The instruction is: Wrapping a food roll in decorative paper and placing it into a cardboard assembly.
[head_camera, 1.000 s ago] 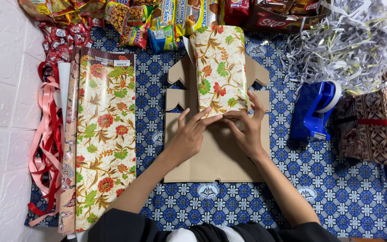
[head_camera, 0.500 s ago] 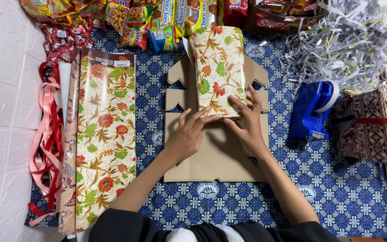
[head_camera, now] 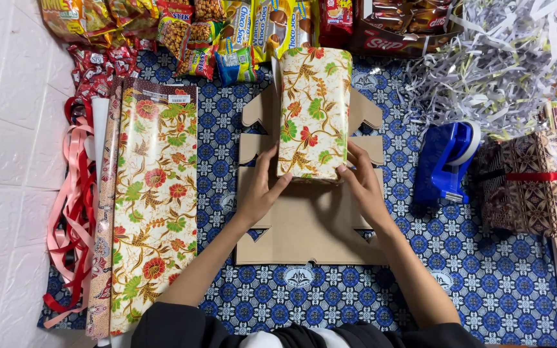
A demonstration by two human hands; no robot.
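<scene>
A flat brown cardboard box blank (head_camera: 311, 225) lies on a blue patterned cloth (head_camera: 485, 283). On its far half rests a box wrapped in cream floral paper (head_camera: 312, 113). My left hand (head_camera: 262, 190) presses the wrapped box's near left corner, thumb against its edge. On the near right corner, my right hand (head_camera: 361, 180) grips with its fingers on the paper's lower edge. Both hands hold the wrapped box from the near side.
Folded sheets of floral wrapping paper (head_camera: 153, 206) lie to the left, beside red and pink ribbons (head_camera: 72, 219). A blue tape dispenser (head_camera: 446, 161) stands to the right, near a wrapped gift with red ribbon (head_camera: 536, 180). Snack packets (head_camera: 214, 32) and shredded paper (head_camera: 504, 58) lie at the far edge.
Both hands have slid slightly apart along the near end of the wrapped box, from its middle toward the two corners. The box has barely moved.
</scene>
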